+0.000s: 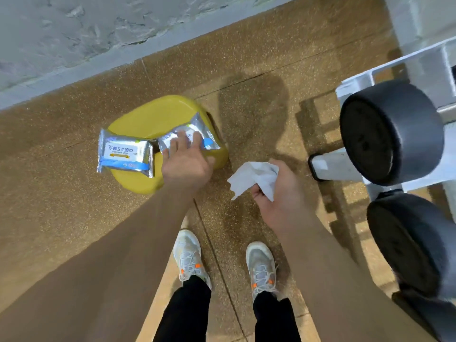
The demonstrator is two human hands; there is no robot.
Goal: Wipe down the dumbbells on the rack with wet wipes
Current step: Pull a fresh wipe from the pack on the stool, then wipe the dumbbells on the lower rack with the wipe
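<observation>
L hand (187,166): fingers (182,140) spread flat on wipe pack (202,129), pinning it to yellow stool (148,117). R hand (278,193): fingers curled round loose wipe (256,176), prob. for dumbbells (389,132) nearby.

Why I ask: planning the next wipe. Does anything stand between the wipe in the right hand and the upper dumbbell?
Nothing visible does. The right hand grips the wipe left of the upper dumbbell, with open air between. Only the rack's white foot shows in that gap, and it seems to sit lower, on the floor.
</observation>
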